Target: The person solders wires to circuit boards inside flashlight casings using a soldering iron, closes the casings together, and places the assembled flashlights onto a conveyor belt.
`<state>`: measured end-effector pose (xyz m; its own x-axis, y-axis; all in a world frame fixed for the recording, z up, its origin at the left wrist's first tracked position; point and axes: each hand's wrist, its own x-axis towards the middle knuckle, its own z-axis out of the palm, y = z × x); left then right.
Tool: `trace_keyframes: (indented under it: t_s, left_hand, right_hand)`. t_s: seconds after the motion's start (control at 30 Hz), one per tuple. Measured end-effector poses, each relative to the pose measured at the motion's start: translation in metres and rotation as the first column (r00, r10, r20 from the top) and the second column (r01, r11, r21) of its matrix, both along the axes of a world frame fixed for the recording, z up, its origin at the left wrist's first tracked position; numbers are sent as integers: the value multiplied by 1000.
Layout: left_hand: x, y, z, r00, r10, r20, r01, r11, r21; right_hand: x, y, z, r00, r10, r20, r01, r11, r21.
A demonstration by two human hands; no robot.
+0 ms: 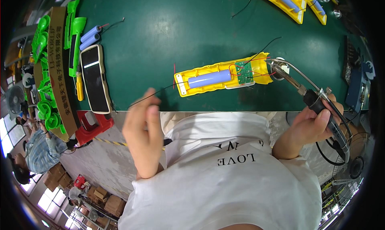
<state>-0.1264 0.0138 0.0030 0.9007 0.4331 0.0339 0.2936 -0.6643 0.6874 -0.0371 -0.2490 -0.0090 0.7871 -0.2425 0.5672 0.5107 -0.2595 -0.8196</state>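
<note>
My right hand (317, 120) grips a soldering iron (315, 101) by its black handle; a curved metal tube runs along it. Its tip reaches red wires at the right end of a yellow flashlight half-shell (208, 91). In the shell lie a blue-violet cylindrical battery (209, 79) and a green circuit board (244, 73). A round whitish piece (280, 64) is partly hidden behind the iron. Left of the shell, my left hand (143, 130) is raised at the table edge, thumb apart from its bent fingers. A black wire (170, 87) from the battery crosses the fingers.
On the left of the green table (160, 33) lie a phone (95, 79), two batteries (90, 38), a yellow-handled screwdriver (79, 86) and green shells (75, 45) by a cardboard box (60, 69). More yellow shells (282, 1) lie far right; a blue device (356, 85) stands at the right edge.
</note>
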Motion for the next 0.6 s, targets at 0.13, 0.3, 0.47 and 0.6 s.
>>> trace_keyframes:
  t_s: [0.13,0.3,0.47,0.6]
  left_hand:
    - [17,-5,0,957,71,280,-101,990,94]
    - [40,-31,-9,800,-193,569,231,973,5]
    - [57,-47,-25,743,-405,532,433,898,78]
    - [59,-50,-33,759,-481,439,448,875,183]
  right_hand:
    - [2,10,3,1000,-3,-8,3,999,33]
    - [-4,7,12,1000,6,-3,-6,999,52]
    - [-14,1,11,999,17,-50,-18,999,-27]
    - [-16,1,8,996,58,-70,-57,998,15]
